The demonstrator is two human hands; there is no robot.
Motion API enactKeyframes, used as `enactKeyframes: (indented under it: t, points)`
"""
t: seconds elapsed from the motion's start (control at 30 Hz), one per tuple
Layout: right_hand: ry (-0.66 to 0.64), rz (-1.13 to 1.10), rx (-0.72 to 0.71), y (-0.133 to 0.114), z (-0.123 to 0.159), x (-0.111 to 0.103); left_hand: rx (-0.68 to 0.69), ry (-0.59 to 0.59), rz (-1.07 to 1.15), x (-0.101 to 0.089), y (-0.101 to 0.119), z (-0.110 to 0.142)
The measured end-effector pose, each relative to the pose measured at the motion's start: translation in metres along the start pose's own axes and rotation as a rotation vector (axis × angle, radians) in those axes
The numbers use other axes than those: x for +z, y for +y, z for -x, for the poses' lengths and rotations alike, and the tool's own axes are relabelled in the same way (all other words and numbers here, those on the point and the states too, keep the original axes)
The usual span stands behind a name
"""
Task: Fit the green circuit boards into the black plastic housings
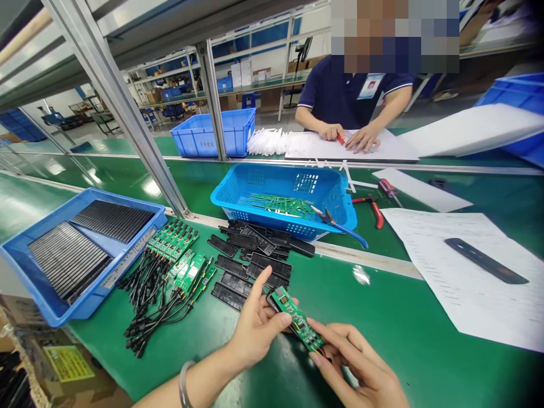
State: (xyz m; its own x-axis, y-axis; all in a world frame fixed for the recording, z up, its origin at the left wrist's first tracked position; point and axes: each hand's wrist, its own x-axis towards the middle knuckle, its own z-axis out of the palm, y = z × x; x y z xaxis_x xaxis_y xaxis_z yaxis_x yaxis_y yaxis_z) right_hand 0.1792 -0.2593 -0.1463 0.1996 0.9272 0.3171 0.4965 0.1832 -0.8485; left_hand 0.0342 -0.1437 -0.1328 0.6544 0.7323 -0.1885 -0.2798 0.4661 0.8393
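Observation:
A green circuit board (297, 318) with a small digit display is held between both hands above the green bench. It sits in or against a black plastic casing, of which only an edge shows. My left hand (257, 320) grips its upper end, thumb on the board and index finger pointing up. My right hand (355, 362) pinches the lower end, where short coloured wires show. Just beyond my left hand lie several black plastic casings (232, 289). Left of them are rows of green circuit boards (174, 238) with black cables (144, 328).
A blue tray (159, 218) of black strips stands at left. A blue basket (221, 195) holds green strips and pliers (327, 218). Red-handled pliers (376, 214), a screwdriver (387, 188) and paper (450, 306) with a black panel (484, 260) lie right. Opposite, a co-worker's hands (361, 139) work on a white board.

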Motion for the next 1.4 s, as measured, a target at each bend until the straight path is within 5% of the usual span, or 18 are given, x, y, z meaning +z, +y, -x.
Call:
enactKeyframes:
  t: [0.43,0.67,0.87,0.97,1.17,1.4]
  points:
    - [0.021,-0.021,0.081,-0.009,-0.003,0.001,0.006,-0.073,-0.035,0.002,0.005,0.002]
    - [0.118,-0.043,0.204,-0.005,0.005,0.017,-0.073,0.084,-0.042,0.006,-0.001,0.003]
    - [-0.181,-0.497,0.567,-0.005,0.0,0.024,-0.067,0.103,-0.057,0.008,0.001,0.006]
    - [-0.214,-0.651,0.637,-0.009,-0.002,0.029,-0.071,0.094,-0.105,0.008,-0.001,0.007]
    - [-0.168,-0.684,0.654,-0.009,-0.001,0.028,-0.079,0.063,-0.133,0.005,0.0,0.005]
    - [-0.099,-0.475,0.593,-0.011,0.003,0.036,-0.063,0.086,-0.125,-0.002,-0.003,-0.001]
